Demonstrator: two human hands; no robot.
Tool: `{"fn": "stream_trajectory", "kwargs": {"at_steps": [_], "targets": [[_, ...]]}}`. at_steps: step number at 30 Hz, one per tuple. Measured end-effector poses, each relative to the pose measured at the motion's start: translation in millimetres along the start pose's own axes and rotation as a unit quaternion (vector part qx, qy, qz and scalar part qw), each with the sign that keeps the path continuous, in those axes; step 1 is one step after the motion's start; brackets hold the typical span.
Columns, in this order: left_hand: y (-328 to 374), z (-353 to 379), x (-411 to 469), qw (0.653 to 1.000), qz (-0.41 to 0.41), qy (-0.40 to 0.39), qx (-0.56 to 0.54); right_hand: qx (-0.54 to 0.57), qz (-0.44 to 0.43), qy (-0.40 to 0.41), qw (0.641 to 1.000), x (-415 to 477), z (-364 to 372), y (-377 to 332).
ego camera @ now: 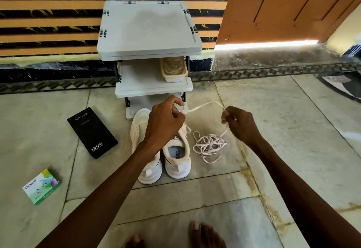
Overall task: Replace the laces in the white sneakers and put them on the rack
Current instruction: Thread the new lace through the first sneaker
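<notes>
White flat lace, arched, in pinching grip of left hand and right hand above sneakers.

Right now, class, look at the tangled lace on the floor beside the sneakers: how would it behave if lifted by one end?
The tangled lace is probably floppy: it lies in loose, curling loops. Thin and flat, it is likely very light. Its crossed loops may snag and rise as one clump.

Both forearms bare; feet at bottom edge apparently bare too.
</notes>
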State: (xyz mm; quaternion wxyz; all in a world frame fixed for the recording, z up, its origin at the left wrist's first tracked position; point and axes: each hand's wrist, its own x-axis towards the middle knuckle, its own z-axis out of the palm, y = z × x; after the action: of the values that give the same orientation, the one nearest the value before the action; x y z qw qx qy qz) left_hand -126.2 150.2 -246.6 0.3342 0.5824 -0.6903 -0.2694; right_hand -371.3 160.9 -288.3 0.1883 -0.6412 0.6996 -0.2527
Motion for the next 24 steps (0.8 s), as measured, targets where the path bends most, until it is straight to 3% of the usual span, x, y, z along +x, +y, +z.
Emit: {"fn": "stream_trajectory", "kwargs": {"at_steps": [7, 14, 24], "targets": [[5.7, 1.2, 2.2, 0.994, 0.051, -0.089, -0.046, 0.014, -0.164, -0.052, 0.985, -8.0, 10.8, -54.8], [-0.2, 4.9, -1.2, 0.992, 0.053, -0.109, -0.046, -0.059, -0.196, -0.076, 0.976, -13.6, 20.1, -64.3], [-10.2, 3.5, -4.9, 0.993, 0.039, -0.11, -0.027, -0.023, -0.18, -0.098, 0.979, -16.4, 27.6, -68.6]]}}
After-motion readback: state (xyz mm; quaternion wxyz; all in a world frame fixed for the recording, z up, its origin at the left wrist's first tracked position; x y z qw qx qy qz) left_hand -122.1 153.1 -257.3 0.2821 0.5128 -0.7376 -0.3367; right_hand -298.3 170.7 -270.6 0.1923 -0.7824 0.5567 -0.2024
